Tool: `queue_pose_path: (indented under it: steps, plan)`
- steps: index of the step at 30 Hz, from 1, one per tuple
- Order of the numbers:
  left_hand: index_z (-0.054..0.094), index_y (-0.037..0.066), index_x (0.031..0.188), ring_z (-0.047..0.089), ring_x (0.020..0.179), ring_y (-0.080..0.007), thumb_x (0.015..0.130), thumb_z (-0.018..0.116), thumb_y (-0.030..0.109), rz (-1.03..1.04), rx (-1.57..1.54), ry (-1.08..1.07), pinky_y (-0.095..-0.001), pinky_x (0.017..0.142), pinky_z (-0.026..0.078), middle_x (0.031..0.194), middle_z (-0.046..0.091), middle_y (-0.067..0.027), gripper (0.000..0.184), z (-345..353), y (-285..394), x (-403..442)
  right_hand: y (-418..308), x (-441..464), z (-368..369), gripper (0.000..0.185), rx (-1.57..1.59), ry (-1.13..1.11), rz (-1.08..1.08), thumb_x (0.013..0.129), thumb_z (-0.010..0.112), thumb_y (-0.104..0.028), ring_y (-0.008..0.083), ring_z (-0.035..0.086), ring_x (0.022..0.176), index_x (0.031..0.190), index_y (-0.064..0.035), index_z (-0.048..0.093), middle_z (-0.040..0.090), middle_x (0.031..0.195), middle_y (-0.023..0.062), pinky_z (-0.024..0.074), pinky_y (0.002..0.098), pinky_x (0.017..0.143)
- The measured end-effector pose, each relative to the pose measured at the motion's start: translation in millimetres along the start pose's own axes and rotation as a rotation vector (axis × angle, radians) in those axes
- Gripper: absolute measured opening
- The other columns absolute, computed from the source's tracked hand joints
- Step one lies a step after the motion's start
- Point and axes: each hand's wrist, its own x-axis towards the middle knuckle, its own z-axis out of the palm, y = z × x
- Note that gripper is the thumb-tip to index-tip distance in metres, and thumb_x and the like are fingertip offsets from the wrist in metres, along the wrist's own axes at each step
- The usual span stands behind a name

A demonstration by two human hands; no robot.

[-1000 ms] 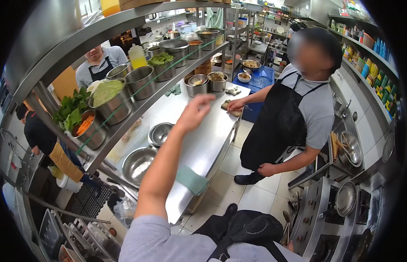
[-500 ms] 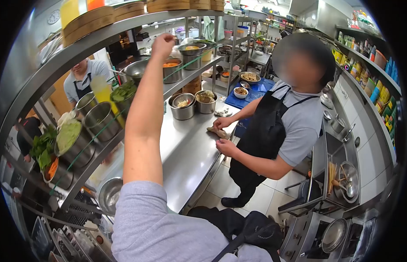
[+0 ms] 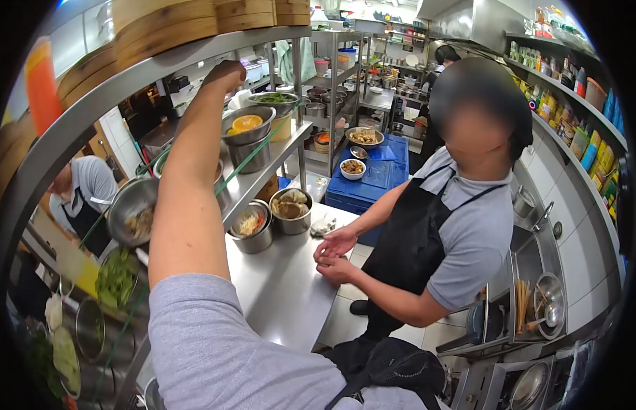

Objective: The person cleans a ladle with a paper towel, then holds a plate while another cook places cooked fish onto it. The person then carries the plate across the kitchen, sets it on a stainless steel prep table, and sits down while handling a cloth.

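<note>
My left arm reaches up across the steel shelf [image 3: 301,137]. At its end my left hand [image 3: 226,75] is curled closed under the upper shelf; whatever its fingers hold, if anything, is hidden. Just below the hand, a steel bowl [image 3: 232,130] with a bright orange food [image 3: 247,123] sits on a steel pot. Beside it stands a container with chopped greens [image 3: 273,98]. A tilted steel pan [image 3: 130,212] lies left of my forearm. My right hand is out of view.
A co-worker in a black apron [image 3: 393,253] stands opposite, hands [image 3: 335,254] together over the steel worktop [image 3: 291,294]. Two steel pots [image 3: 253,239] hold food there. Bamboo steamers [image 3: 161,27] line the upper shelf. Bowls rest on a blue chest [image 3: 383,181].
The view has shifted forward along the shelf, and my raised left arm leans further left in it. The co-worker's hands have come together; the brownish item they held no longer shows.
</note>
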Motion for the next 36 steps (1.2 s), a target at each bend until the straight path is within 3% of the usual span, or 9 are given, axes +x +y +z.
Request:
queue_pose_path:
  steps: [7,9,10,17,20,23,30,32,36]
  plan:
    - [0.076,0.016,0.103,0.067,0.104,-0.0323,0.068,0.075,0.005,0.156,0.121,-0.147,-0.0408,0.09,0.054,0.109,0.071,-0.0128,0.037,45,0,66,-10,4,128,0.03,0.261,0.298,-0.207,0.104,0.04,-0.029,0.0143,0.062,0.068,0.121,-0.015,0.06,0.067,0.1,0.0032,0.0523,0.0317,0.056]
    - [0.075,0.015,0.104,0.066,0.107,-0.0289,0.067,0.077,0.003,0.146,0.137,-0.296,-0.0402,0.09,0.054,0.111,0.071,-0.0108,0.039,46,7,62,14,10,62,0.037,-1.018,0.317,-0.489,0.099,0.045,-0.021,0.0157,0.063,0.097,0.135,-0.023,0.055,0.062,0.125,-0.001,0.0523,0.0416,0.086]
    - [0.075,0.015,0.102,0.067,0.106,-0.0284,0.069,0.076,0.004,0.053,0.113,-0.286,-0.0402,0.089,0.054,0.11,0.071,-0.0109,0.035,45,13,53,26,13,-23,0.049,-0.894,0.33,-0.252,0.088,0.051,-0.014,0.016,0.052,0.12,0.135,-0.0278,0.056,0.058,0.13,-0.0039,0.0372,0.0458,0.108]
    - [0.076,0.015,0.09,0.07,0.099,-0.0293,0.078,0.064,0.009,-0.14,0.047,-0.236,-0.0405,0.081,0.056,0.105,0.072,-0.0134,0.018,52,13,31,71,61,-141,0.028,-1.856,0.45,-0.504,0.091,0.049,-0.04,0.0216,0.059,0.107,0.094,-0.0259,0.074,0.07,0.107,-0.0007,0.0436,0.0474,0.096]
    - [0.075,0.014,0.089,0.069,0.099,-0.032,0.077,0.064,0.011,-0.043,0.165,-0.073,-0.0427,0.08,0.055,0.104,0.072,-0.0155,0.017,72,-4,45,35,25,37,0.049,-2.086,0.557,-0.304,0.082,0.057,-0.017,0.0166,0.051,0.122,0.13,-0.0296,0.06,0.056,0.13,-0.0046,0.0341,0.0458,0.11]
    - [0.075,0.014,0.09,0.069,0.097,-0.0344,0.076,0.065,0.014,0.016,0.116,-0.065,-0.0445,0.081,0.055,0.104,0.071,-0.0161,0.018,37,9,42,50,33,-13,0.038,-0.763,0.399,-0.428,0.081,0.058,-0.019,0.0169,0.052,0.119,0.118,-0.0254,0.066,0.059,0.123,-0.0033,0.0333,0.0435,0.11]
    - [0.065,0.002,0.098,0.067,0.093,-0.0405,0.085,0.058,0.019,0.024,-0.03,0.219,-0.0486,0.084,0.053,0.104,0.068,-0.0251,0.023,53,-30,63,49,32,-21,0.029,-0.461,0.21,-0.452,0.084,0.054,-0.021,0.0171,0.051,0.118,0.111,-0.0173,0.064,0.06,0.118,-0.001,0.0344,0.042,0.107]
    - [0.063,0.002,0.105,0.066,0.095,-0.042,0.09,0.056,0.021,-0.083,-0.1,0.248,-0.0503,0.085,0.052,0.107,0.067,-0.0261,0.026,53,-31,55,36,25,12,0.034,0.205,-0.134,-0.271,0.087,0.051,-0.025,0.0167,0.046,0.124,0.118,-0.0184,0.062,0.057,0.126,0.0017,0.03,0.0413,0.112]
    - [0.055,0.004,0.125,0.064,0.099,-0.0465,0.099,0.048,0.029,-0.3,-0.094,0.484,-0.0546,0.089,0.051,0.112,0.065,-0.0284,0.036,31,-26,32,62,10,-3,0.045,-0.281,0.137,-0.432,0.093,0.049,-0.041,0.0202,0.044,0.122,0.13,-0.0158,0.055,0.047,0.138,0.0112,0.0311,0.0406,0.108]
